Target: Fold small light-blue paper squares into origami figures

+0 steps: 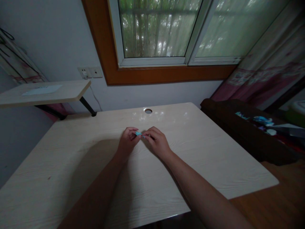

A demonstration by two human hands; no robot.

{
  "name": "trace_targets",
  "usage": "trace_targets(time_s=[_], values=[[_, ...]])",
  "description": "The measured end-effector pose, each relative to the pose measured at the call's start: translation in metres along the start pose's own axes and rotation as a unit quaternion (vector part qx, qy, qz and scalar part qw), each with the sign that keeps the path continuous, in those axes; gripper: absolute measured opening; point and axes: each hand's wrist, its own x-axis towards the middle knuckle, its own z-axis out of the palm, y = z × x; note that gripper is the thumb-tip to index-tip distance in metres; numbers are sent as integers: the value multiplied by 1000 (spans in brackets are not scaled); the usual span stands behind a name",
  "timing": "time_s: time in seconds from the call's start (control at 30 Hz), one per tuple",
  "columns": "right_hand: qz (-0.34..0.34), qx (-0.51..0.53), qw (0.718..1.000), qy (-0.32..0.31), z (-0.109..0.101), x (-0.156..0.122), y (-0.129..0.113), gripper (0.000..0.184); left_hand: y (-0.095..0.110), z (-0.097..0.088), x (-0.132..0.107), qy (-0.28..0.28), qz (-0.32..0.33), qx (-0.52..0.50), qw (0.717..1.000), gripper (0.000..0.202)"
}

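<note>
My left hand [128, 140] and my right hand [157, 142] meet over the middle of a pale wooden desk [71, 159]. Between their fingertips is a small light-blue piece [138, 134], possibly folded paper, pinched from both sides. Both hands have their fingers curled in on it. Most of the piece is hidden by the fingers, so its shape is unclear.
A round cable hole [148, 111] sits near the desk's far edge. A raised shelf [43, 92] stands at the left. A dark wooden piece of furniture [247, 130] with several small items lies to the right. A window [166, 31] and wall sockets [90, 72] are behind.
</note>
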Motion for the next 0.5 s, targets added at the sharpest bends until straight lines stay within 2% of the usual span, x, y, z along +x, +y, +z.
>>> trace_targets(time_s=[0.2, 0.5], values=[[-13, -8, 1000, 2, 0, -1, -1, 11, 1, 1, 1, 8, -2, -10, 1000, 34], [13, -35, 999, 32, -1, 0, 0, 7, 1, 2, 1, 14, -13, 1, 1000, 33]])
